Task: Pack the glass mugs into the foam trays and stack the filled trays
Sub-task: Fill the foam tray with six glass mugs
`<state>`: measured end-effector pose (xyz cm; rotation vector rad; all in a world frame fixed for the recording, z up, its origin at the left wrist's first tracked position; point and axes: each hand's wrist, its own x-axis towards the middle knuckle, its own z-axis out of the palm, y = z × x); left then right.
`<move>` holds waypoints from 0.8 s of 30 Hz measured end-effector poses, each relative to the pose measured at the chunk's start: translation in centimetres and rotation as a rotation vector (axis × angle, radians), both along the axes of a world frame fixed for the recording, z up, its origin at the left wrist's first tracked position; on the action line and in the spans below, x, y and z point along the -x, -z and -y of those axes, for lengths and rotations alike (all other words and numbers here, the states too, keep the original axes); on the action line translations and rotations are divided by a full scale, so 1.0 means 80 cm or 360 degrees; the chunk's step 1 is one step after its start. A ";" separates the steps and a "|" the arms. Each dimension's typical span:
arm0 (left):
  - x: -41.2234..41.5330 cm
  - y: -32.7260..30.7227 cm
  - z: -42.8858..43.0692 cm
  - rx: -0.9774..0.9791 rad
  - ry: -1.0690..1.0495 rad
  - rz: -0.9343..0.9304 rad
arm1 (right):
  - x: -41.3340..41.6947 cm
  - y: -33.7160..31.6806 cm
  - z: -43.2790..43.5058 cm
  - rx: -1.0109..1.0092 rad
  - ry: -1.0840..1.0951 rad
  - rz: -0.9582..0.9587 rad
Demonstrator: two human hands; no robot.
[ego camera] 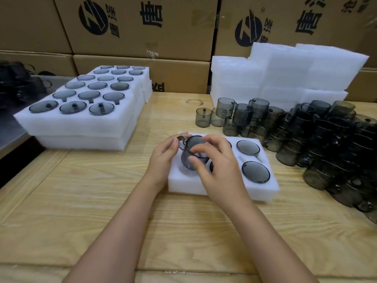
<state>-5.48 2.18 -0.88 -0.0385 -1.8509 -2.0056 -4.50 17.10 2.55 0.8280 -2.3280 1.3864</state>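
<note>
Wooden table [102, 201] under foam tray [183, 185], glass mug [190, 159]; cartons [183, 72] stacked behind.

Beyond the left hand [163, 157] and right hand [217, 167], cardboard boxes [40, 23] bear a round black logo [92, 18] and large Chinese characters [151, 14], seemingly inverted and not reliably readable.

The left forearm [120, 231] and right forearm [259, 231] are bare all the way to the near edge of the view. The left hand [165, 154] and right hand [216, 170] are bare too, slim-fingered, with short, plain nails.
</note>
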 end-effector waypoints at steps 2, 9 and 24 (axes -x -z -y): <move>0.001 0.000 0.001 -0.0108 0.0040 0.0068 | 0.001 0.001 0.001 0.0045 0.0011 0.0029; 0.004 0.002 0.007 -0.0112 0.0116 0.0142 | 0.003 0.000 0.000 0.0070 0.0044 0.0014; -0.009 -0.025 -0.011 0.0391 0.0224 0.0036 | 0.002 0.008 0.004 -0.0457 0.0226 -0.0140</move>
